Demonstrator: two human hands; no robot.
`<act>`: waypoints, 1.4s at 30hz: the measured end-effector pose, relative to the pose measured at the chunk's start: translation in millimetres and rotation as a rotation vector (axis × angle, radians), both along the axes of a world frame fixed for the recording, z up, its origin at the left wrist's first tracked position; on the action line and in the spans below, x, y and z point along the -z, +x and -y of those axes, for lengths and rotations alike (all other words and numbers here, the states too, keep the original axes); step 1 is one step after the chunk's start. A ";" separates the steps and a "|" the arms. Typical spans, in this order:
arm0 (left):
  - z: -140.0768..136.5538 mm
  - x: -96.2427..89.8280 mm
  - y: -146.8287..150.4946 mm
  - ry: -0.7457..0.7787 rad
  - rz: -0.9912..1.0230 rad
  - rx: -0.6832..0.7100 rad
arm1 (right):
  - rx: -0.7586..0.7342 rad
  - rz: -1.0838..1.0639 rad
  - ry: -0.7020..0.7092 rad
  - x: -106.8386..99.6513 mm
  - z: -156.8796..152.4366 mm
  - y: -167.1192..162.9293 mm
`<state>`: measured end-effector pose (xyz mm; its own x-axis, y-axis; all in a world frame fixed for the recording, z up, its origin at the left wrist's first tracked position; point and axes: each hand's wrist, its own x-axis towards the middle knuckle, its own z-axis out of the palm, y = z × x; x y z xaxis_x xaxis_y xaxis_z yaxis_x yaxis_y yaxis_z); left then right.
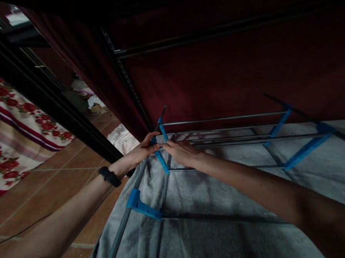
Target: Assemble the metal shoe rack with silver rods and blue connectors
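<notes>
**A:** Where are the hands?

**B:** Both meet at the near left corner of a metal rack frame [219,142] lying on a grey blanket [212,234]. The left hand [140,150], a black wristband [109,176] on its wrist, curls its fingers around a blue plastic connector [161,157] at that corner. The right hand [180,151] pinches the end of a thin steel rod [248,141] just beside the connector, fingers closed on it.

**A:** And the rest of the frame?

**B:** Parallel rods run right toward more blue connectors [306,149]; another blue joint [142,205] sits nearer the camera on the frame's left tube.

**A:** The surroundings?

**B:** Dark red fabric [230,72] hangs behind. To the left, terracotta floor tiles [48,189] and a floral bedsheet [13,125].
</notes>
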<state>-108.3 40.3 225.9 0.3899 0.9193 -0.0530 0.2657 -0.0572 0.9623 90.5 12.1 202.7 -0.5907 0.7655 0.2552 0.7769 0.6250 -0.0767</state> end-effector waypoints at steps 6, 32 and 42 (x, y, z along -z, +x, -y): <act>-1.6 17.5 5.1 -0.229 0.346 -0.248 | -0.078 0.034 -0.020 -4.5 -12.1 -4.6; -4.6 12.0 13.3 -0.291 0.449 -0.369 | 0.082 0.026 -0.160 -12.6 -29.2 -38.2; -13.6 24.7 12.7 -0.243 0.474 -0.405 | 0.068 -0.020 -0.200 -7.3 -39.6 -36.7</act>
<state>-95.7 53.9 201.2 0.0485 0.9816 -0.1846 -0.2337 0.1908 0.9534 53.8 51.7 210.0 -0.5323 0.8400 0.1050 0.8138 0.5419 -0.2100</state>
